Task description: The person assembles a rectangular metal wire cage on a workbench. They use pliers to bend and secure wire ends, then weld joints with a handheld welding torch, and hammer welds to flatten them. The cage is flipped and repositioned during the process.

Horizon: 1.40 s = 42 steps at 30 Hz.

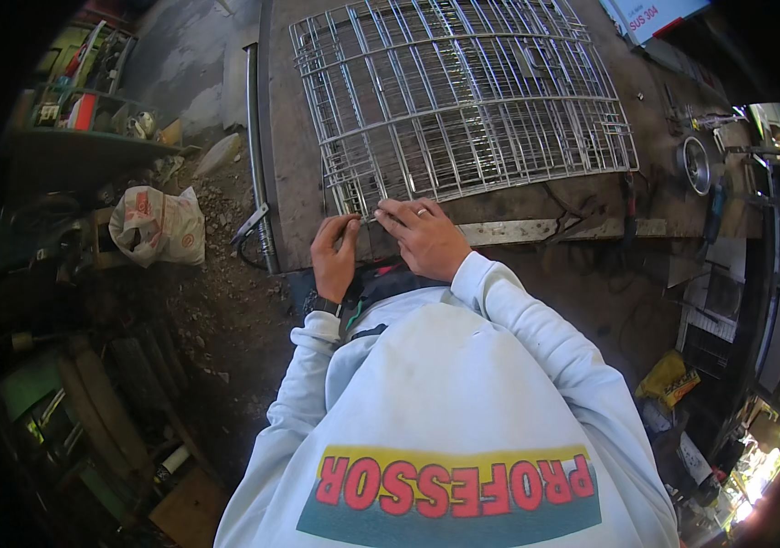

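A stack of silvery wire grid panels [463,119] lies on the brown workbench [289,183], layered so that many thin rods overlap. At the near left corner of the stack, my left hand [333,258] pinches the wire edge between thumb and fingers. Right beside it, my right hand [428,239] has its bent fingers closed on the same near edge, thumb tucked under. The fingertips of the two hands almost meet. Exactly which rod each hand grips is too small to tell.
A metal strip [536,228] runs along the bench's near edge, with dark-handled tools [629,205] by it. A round metal bowl-like part [693,164] sits at right, and a white-blue box [650,16] at far right. A metal pipe [260,164] borders the left; a white plastic bag [159,226] lies beyond.
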{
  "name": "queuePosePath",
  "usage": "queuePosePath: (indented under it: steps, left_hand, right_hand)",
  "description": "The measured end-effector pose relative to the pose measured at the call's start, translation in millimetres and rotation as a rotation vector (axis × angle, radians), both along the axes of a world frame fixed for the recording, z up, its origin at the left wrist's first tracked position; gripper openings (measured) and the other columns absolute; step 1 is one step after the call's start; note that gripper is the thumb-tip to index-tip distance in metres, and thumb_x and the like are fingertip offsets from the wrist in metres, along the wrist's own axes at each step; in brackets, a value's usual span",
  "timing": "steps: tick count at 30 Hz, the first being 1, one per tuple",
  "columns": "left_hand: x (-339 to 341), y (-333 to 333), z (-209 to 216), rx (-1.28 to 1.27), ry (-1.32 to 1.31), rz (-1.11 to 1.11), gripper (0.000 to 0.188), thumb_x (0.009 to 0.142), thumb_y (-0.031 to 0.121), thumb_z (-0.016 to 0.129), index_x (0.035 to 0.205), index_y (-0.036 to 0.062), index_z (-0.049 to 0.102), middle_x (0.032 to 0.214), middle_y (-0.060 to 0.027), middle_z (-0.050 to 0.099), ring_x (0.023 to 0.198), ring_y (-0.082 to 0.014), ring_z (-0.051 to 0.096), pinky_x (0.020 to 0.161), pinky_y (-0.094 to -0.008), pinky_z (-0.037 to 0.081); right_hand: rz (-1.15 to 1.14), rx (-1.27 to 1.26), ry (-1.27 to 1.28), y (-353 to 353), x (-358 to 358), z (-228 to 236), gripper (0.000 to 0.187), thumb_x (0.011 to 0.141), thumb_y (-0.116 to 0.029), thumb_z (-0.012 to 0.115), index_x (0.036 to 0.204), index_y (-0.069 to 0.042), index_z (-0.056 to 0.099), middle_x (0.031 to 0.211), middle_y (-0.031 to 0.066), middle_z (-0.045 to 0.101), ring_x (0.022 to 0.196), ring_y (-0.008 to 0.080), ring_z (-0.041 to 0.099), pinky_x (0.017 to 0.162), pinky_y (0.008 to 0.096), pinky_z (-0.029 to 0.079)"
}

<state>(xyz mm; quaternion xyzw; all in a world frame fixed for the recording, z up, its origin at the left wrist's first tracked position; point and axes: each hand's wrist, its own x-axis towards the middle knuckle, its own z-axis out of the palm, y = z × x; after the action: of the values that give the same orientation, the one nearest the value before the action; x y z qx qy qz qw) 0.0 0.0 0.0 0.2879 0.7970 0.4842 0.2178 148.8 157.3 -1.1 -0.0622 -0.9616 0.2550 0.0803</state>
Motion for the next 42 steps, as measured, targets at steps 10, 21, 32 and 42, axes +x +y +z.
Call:
queuePosePath:
  steps: [10, 21, 32, 42]
  left_hand:
    - [-20, -41, 7, 0.069, 0.078, 0.135, 0.026, 0.104, 0.012, 0.062, 0.127, 0.0013, 0.065, 0.118, -0.0053, 0.065, 0.105, -0.0134, 0.061, 0.093, -0.0272, 0.048]
    - [50, -42, -32, -0.214, -0.215, 0.184, 0.028, 0.101, 0.023, 0.066, 0.116, 0.0001, 0.071, 0.096, -0.0044, 0.07, 0.086, -0.0141, 0.063, 0.081, -0.0286, 0.05]
    - [146, 44, 1, -0.323, -0.02, -0.417, 0.028, 0.094, 0.028, 0.069, 0.108, 0.0041, 0.07, 0.106, -0.0153, 0.066, 0.096, -0.033, 0.068, 0.087, -0.0416, 0.054]
    - [189, 143, 44, -0.059, -0.253, -0.368, 0.056, 0.087, 0.047, 0.076, 0.117, 0.0003, 0.07, 0.119, -0.02, 0.065, 0.112, -0.0362, 0.063, 0.099, -0.0422, 0.05]
  right_hand:
    - [-0.232, -0.365, 0.456, 1, 15, -4, 0.027, 0.088, -0.018, 0.069, 0.113, -0.009, 0.072, 0.123, 0.0114, 0.068, 0.117, 0.0321, 0.063, 0.101, 0.0442, 0.05]
    - [-1.595, -0.437, -0.235, 273, 403, -121, 0.045, 0.087, -0.042, 0.073, 0.103, 0.0, 0.074, 0.095, 0.0168, 0.075, 0.088, 0.0259, 0.074, 0.077, 0.0424, 0.056]
    - [-1.152, -1.39, -0.423, 157, 286, -157, 0.055, 0.089, -0.051, 0.075, 0.11, -0.001, 0.072, 0.098, 0.0139, 0.074, 0.081, 0.0217, 0.071, 0.072, 0.0398, 0.057]
    - [-1.216, -0.858, -0.179, 113, 329, 33, 0.024, 0.09, -0.02, 0.072, 0.075, -0.005, 0.061, 0.062, 0.0002, 0.056, 0.054, 0.0095, 0.051, 0.05, 0.0287, 0.038]
